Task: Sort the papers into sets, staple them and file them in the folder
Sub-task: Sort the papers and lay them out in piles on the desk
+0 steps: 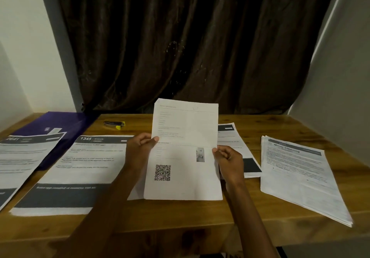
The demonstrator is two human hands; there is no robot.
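Left hand (140, 147) and right hand (228, 157) pinch side edges of QR-code sheet (184, 149), raised above surface (180, 213), likely for reading, to choose matching pile.

"1345" on centre-left sheet (80, 169); "Mirror Cleaning" on right stack (298, 175).

Brown curtain (180, 47) (heavily creased), white walls (20, 47), wooden table (280, 121)

Dim, soft indoor light; wide-angle bending and blur at the edges.
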